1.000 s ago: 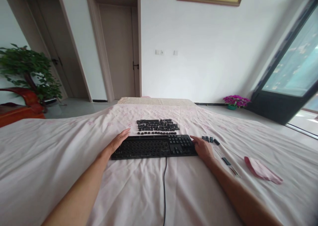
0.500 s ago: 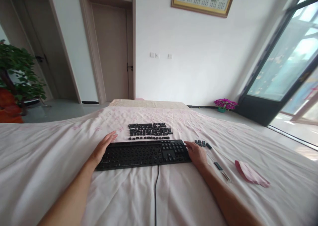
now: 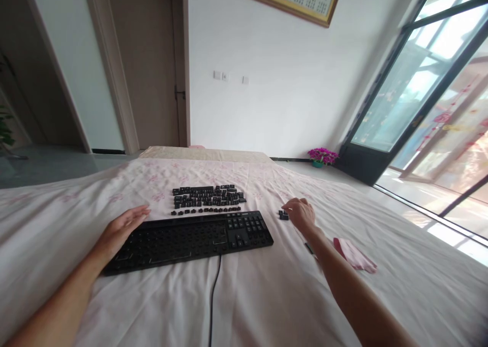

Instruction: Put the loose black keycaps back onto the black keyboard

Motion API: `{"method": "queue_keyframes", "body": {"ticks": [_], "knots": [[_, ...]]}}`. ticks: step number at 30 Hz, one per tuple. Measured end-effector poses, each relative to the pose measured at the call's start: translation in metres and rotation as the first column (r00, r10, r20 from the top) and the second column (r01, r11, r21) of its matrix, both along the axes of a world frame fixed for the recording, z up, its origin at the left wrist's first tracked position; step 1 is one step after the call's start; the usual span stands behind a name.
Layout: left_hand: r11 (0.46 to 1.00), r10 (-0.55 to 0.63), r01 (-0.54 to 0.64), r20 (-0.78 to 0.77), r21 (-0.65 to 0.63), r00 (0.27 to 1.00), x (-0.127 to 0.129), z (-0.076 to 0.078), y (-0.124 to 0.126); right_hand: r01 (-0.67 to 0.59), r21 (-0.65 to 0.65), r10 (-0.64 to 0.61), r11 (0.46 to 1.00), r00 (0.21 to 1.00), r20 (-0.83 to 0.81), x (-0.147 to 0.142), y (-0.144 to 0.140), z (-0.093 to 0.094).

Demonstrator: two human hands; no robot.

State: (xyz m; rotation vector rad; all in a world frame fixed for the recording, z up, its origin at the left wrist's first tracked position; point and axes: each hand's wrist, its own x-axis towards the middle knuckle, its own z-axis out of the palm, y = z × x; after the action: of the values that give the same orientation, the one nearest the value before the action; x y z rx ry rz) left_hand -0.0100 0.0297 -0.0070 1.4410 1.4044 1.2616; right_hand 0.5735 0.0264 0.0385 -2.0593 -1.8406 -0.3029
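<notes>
A black keyboard (image 3: 186,239) lies on the pale bedcover (image 3: 251,296); most keys on its left and middle are off, and the number pad still has its keys. My left hand (image 3: 124,228) rests at the keyboard's left end, fingers stretched out and holding nothing. Past the keyboard's right end, my right hand (image 3: 302,215) is over a few loose keycaps (image 3: 283,215), its fingers bent together and their tips partly hidden. Whatever is between them cannot be made out. Beyond the keyboard, many black keycaps (image 3: 208,197) lie in rows.
A pink cloth (image 3: 354,255) lies to the right of my right forearm. A dark-handled tool (image 3: 309,248) is partly covered by that arm. The keyboard's cable (image 3: 214,296) runs toward me. Purple flowers (image 3: 322,156) stand on the floor by the glass door (image 3: 396,97).
My right hand has left the keyboard's right edge and moved right onto the small group of keycaps. The view has turned to the right; my left hand stays by the keyboard's left end.
</notes>
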Motion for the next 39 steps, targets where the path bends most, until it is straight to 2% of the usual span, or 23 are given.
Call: {"method": "queue_keyframes", "body": {"ticks": [8, 19, 34, 39], "knots": [[0.999, -0.035, 0.035, -0.016, -0.018, 0.999, -0.003, -0.002, 0.002, -0.079, -0.202, 0.105, 0.976, 0.987, 0.123, -0.001, 0.03, 0.013], [0.999, -0.005, 0.005, -0.03, -0.033, 1.0, -0.001, 0.0, -0.001, -0.08, -0.324, 0.14, 0.943, 0.976, 0.167, -0.001, 0.038, 0.018], [1.0, -0.01, 0.01, -0.007, -0.028, 1.0, -0.003, -0.005, 0.003, -0.063, -0.401, 0.164, 0.914, 0.961, 0.224, -0.006, 0.044, 0.022], [0.999, -0.002, 0.002, -0.003, -0.042, 1.0, 0.0, -0.001, -0.001, -0.077, -0.384, 0.182, 0.92, 0.953, 0.244, -0.008, 0.045, 0.019]]}}
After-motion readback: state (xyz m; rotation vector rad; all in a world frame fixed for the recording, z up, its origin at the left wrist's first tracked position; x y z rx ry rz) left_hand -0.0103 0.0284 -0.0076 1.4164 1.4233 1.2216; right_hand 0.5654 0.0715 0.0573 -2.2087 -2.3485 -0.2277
